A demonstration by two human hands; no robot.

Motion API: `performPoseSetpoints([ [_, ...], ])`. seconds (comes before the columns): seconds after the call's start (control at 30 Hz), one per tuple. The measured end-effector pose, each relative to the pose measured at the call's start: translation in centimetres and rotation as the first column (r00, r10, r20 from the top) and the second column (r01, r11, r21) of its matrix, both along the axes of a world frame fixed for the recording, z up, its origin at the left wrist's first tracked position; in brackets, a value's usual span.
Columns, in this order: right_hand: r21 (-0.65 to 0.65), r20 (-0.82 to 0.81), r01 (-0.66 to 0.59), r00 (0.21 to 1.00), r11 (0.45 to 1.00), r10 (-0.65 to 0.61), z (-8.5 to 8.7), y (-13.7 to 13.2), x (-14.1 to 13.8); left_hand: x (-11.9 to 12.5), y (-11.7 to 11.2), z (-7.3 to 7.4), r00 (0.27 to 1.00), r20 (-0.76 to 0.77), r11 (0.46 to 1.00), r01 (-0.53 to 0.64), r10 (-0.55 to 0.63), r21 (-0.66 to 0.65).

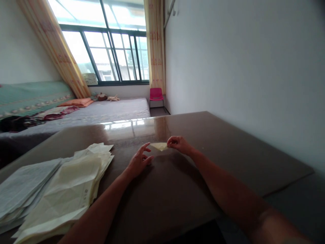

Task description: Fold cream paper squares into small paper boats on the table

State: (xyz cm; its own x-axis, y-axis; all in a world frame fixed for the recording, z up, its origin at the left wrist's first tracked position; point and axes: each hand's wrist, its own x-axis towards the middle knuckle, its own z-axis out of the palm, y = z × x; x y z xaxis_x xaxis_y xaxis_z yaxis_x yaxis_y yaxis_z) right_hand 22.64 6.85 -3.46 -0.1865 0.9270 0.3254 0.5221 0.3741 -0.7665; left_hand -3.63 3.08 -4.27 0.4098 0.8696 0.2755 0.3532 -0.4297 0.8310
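A small pale yellow paper [159, 146], folded to a triangle with its point toward me, is over the middle of the brown glossy table [177, 189]. My right hand [179, 144] pinches its right corner between thumb and fingers. Close to the paper's left corner is my left hand [140, 159], its fingers and thumb apart, with nothing in it. Whether a fingertip of that hand touches the paper I cannot tell.
At the left of the table lie a stack of creased yellowish papers [73, 183] and a stack of whitish papers [27, 186]. Beyond the table are a bed [119, 108] and a pink chair [156, 94]. A white wall [241, 74] runs along the right.
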Motion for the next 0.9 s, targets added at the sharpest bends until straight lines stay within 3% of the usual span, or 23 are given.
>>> performPoseSetpoints([
  [0.07, 0.038, -0.005, 0.202, 0.979, 0.979, -0.202, 0.5, 2.1, 2.3, -0.1, 0.3, -0.2, 1.0, -0.007, 1.0, -0.012, 0.011, -0.029],
  [0.13, 0.059, 0.0, 0.381, 0.924, 0.923, -0.382, 1.2, 3.9, 5.5, -0.2, 0.4, -0.3, 0.999, -0.031, 1.0, -0.016, 0.015, -0.027],
  [0.3, 0.095, 0.02, 0.752, 0.654, 0.653, -0.756, 1.4, 4.6, 15.0, -0.3, 0.4, -0.2, 0.997, -0.079, 1.0, -0.022, 0.021, -0.012],
  [0.4, 0.095, 0.047, 0.843, 0.528, 0.53, -0.848, 0.1, 3.3, 18.7, -0.3, 0.5, 0.0, 0.996, -0.089, 0.999, -0.022, 0.019, -0.029],
  [0.5, 0.11, 0.073, 0.855, 0.501, 0.506, -0.863, -0.9, 2.2, 20.3, -0.3, 0.5, -0.1, 0.997, -0.078, 0.999, -0.02, 0.018, -0.032],
  [0.6, 0.18, 0.051, 0.856, 0.484, 0.484, -0.874, -1.4, 2.1, 19.2, -0.2, 0.3, -0.5, 0.995, -0.093, 1.0, -0.026, 0.027, 0.013],
  [0.63, 0.225, 0.027, 0.844, 0.494, 0.486, -0.869, -1.6, 2.1, 18.0, -0.1, 0.1, -0.6, 0.993, -0.111, 0.999, -0.024, 0.029, 0.045],
  [0.67, 0.235, 0.025, 0.806, 0.553, 0.543, -0.833, -1.8, 2.0, 16.4, -0.1, 0.0, -0.6, 0.989, -0.145, 0.996, -0.012, 0.024, 0.084],
  [0.73, 0.15, 0.081, 0.597, 0.787, 0.788, -0.611, -2.4, 1.1, 12.1, 0.2, -0.4, -0.3, 0.964, -0.261, 0.984, -0.006, 0.053, 0.179],
  [0.8, 0.056, 0.078, 0.341, 0.935, 0.938, -0.345, -3.1, -0.6, 7.2, 0.5, -1.0, 0.5, 0.897, -0.435, 0.964, 0.038, 0.083, 0.262],
  [0.9, 0.072, 0.107, 0.074, 0.991, 0.995, -0.082, -3.9, -3.8, 1.7, 0.9, -2.4, 2.9, 0.805, -0.593, 0.958, 0.155, 0.02, 0.242],
])
